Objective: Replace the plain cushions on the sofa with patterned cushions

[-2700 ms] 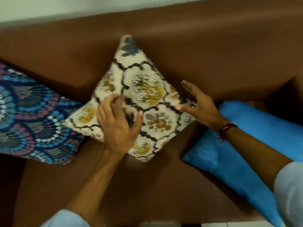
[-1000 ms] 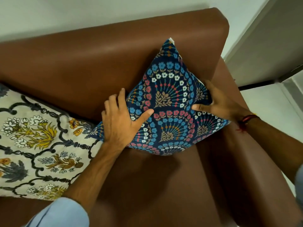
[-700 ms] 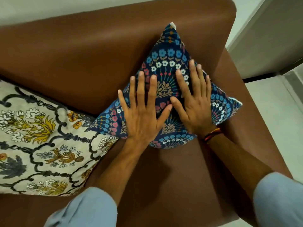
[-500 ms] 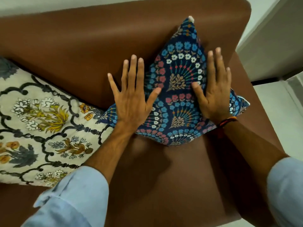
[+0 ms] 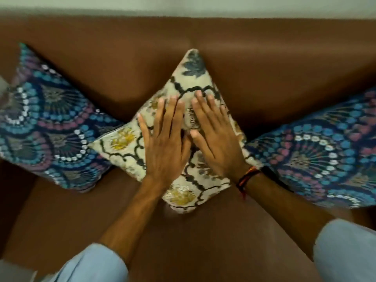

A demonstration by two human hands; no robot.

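A cream cushion (image 5: 126, 145) with black lattice and yellow flowers stands on one corner in the middle of the brown sofa (image 5: 264, 68), leaning on the backrest. My left hand (image 5: 164, 139) and my right hand (image 5: 215, 135) lie flat on its front, side by side, fingers spread, gripping nothing. A dark blue cushion (image 5: 44, 127) with pink and blue fan pattern leans at the left. A second blue patterned cushion (image 5: 325, 151) leans at the right. No plain cushion is in view.
The brown seat (image 5: 203, 241) stretches below the cushions toward me. A pale wall (image 5: 183, 5) runs above the backrest. My light blue sleeves show at the bottom corners.
My view and both hands have shifted left, from the blue cushion at the sofa's right end to the cream cushion in the middle. Both palms now press flat on it.
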